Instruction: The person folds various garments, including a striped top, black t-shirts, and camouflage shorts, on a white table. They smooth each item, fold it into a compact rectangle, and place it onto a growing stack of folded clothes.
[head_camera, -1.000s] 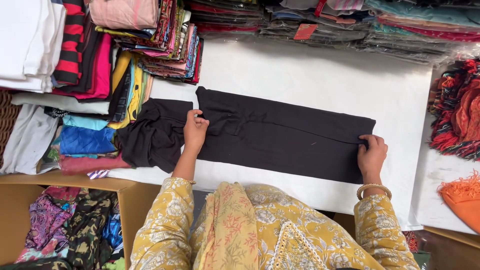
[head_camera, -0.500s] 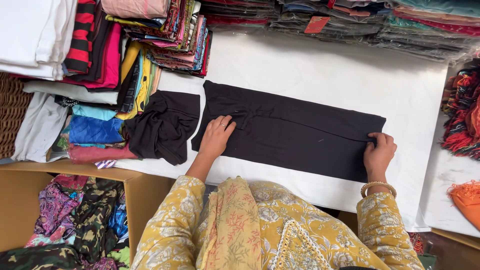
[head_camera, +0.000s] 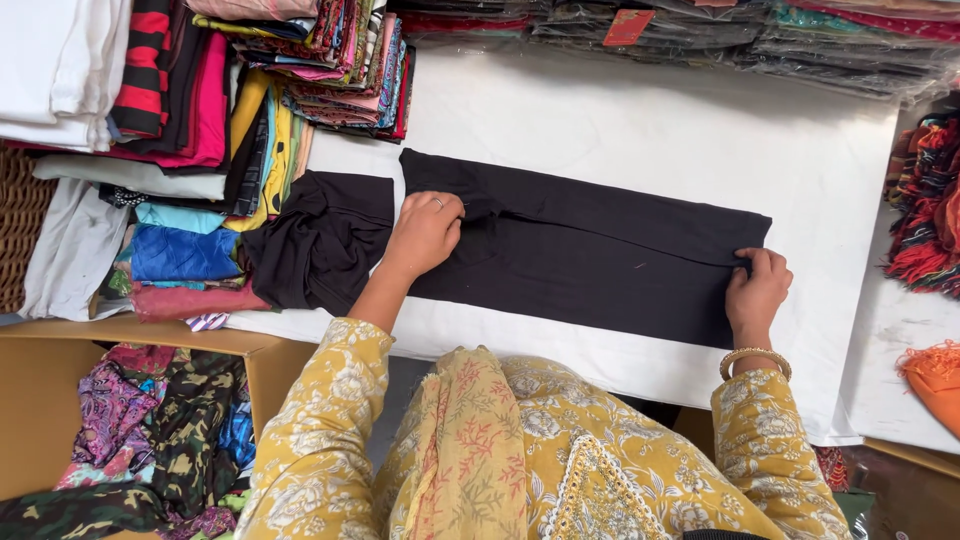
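A long black garment (head_camera: 590, 250) lies folded flat across a white table (head_camera: 640, 120). My left hand (head_camera: 425, 232) rests on its left part, fingers curled on the cloth near a bunched fold. My right hand (head_camera: 757, 290) pinches the garment's right end, thumb and fingers on its edge. A second, crumpled black cloth (head_camera: 320, 240) lies just left of my left hand, apart from the folded piece.
Stacks of folded coloured fabrics (head_camera: 300, 60) fill the back left, and wrapped packets (head_camera: 760, 40) line the far edge. A cardboard box (head_camera: 130, 420) of patterned cloth stands at the lower left. Fringed red fabric (head_camera: 925, 220) and an orange cloth (head_camera: 935, 375) lie at the right.
My left hand has slid rightward along the black garment, away from the crumpled black cloth. My right hand has stayed on the garment's right end.
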